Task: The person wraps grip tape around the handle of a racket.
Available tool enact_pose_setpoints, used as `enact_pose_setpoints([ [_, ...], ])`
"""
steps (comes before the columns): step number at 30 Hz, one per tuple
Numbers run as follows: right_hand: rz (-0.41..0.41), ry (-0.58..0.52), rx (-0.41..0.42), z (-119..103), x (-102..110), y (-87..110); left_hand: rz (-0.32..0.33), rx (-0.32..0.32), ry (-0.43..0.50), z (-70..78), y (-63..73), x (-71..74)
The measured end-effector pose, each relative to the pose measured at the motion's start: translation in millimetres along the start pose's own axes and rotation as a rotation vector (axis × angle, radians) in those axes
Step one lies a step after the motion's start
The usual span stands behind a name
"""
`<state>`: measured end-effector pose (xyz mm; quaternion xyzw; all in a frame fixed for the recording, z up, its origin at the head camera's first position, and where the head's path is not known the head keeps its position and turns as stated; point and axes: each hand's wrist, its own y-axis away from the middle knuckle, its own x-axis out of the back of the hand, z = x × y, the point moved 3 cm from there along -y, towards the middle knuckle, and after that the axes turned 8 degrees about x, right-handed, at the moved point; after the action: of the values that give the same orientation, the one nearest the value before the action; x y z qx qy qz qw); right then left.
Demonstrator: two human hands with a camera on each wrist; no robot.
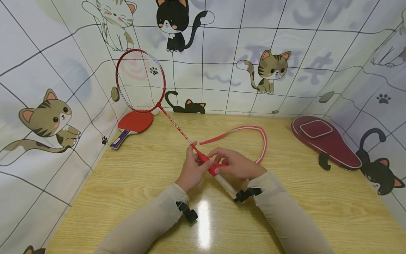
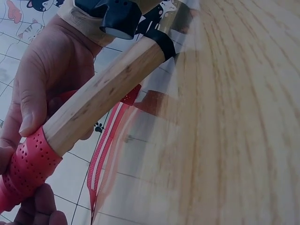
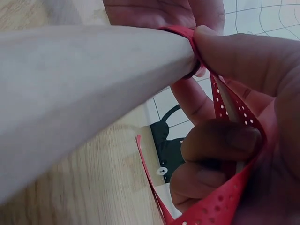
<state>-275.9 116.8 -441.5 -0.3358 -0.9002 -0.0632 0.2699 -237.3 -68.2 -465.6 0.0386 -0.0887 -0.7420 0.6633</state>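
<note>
A red badminton racket (image 1: pixel 177 127) slants across the middle, its head up and to the left. My left hand (image 1: pixel 191 171) holds it by the top of the handle, where perforated red grip tape (image 2: pixel 33 164) is wound round in overlapping turns. Below the turns the wooden handle (image 2: pixel 103 93) is bare, with a black band near its butt end. At the lower edge of the wrapping, my right hand (image 1: pixel 238 164) pinches the tape, thumb (image 3: pixel 239 51) against the handle. The tape runs through its curled fingers, and its loose length loops on the table behind.
A red table tennis bat (image 1: pixel 136 121) lies at the back left, under the racket head in the head view. At the right lies a dark red bat case (image 1: pixel 326 141) with a small black piece (image 1: pixel 324 161) beside it. Cat-print sheeting (image 1: pixel 222 70) borders the wooden table (image 1: pixel 127 190).
</note>
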Motion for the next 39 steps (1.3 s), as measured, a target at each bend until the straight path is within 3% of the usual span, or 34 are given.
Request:
enact_pose_setpoints([
  [12, -0.006, 0.041, 0.009, 0.3, 6.1, 1.5, -0.018, -0.046, 0.057, -3.5, -4.8, 1.5],
  [19, -0.035, -0.003, -0.003, 0.8, 4.7, 1.2, -0.023, -0.064, 0.087, -4.0, -5.3, 2.9],
  [32, 0.005, 0.007, -0.018, -5.0, -1.0, 0.0, 0.031, -0.021, -0.031, -0.4, -1.8, 2.9],
  [39, 0.006, 0.027, -0.005, -4.7, -1.2, -0.2, 0.023, -0.013, -0.02, -0.9, -2.5, 2.3],
])
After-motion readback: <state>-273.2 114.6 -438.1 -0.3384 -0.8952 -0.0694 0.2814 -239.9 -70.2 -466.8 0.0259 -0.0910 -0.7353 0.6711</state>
